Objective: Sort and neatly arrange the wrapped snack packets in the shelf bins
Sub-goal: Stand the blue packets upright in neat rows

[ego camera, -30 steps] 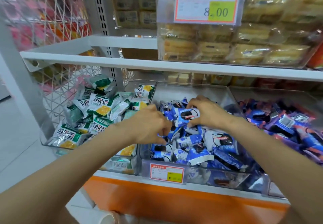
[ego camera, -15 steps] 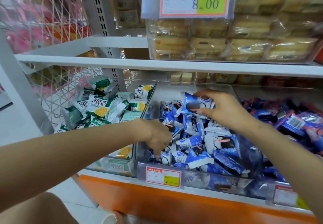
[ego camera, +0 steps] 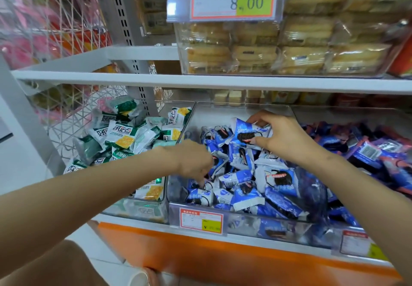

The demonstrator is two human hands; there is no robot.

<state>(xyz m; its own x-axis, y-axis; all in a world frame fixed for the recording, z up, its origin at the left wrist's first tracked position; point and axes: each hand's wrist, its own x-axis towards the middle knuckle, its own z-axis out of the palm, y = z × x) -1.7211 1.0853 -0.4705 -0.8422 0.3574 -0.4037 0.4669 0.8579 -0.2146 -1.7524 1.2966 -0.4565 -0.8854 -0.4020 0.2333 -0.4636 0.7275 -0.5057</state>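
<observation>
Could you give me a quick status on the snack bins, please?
Right hand pinches a blue packet over the middle bin. Left hand fingers-down in the blue pile, grip unclear. Nothing blocks either hand.

Bare left forearm (ego camera: pixel 100 187), bare right forearm (ego camera: pixel 356 185), tan garment (ego camera: pixel 55 265) below.

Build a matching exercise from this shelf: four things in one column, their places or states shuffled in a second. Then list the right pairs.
1. green-and-white wrapped packets
2. blue-and-white wrapped cookie packet, raised at the back
3. pale yellow cakes in clear wrappers
4. leftmost small red-bordered price label

A. on the white upper shelf
B. pinched by the right hand
C. on the front of the middle clear bin
D. heaped in the left clear bin

Pairs: 1-D, 2-B, 3-A, 4-C.
</observation>
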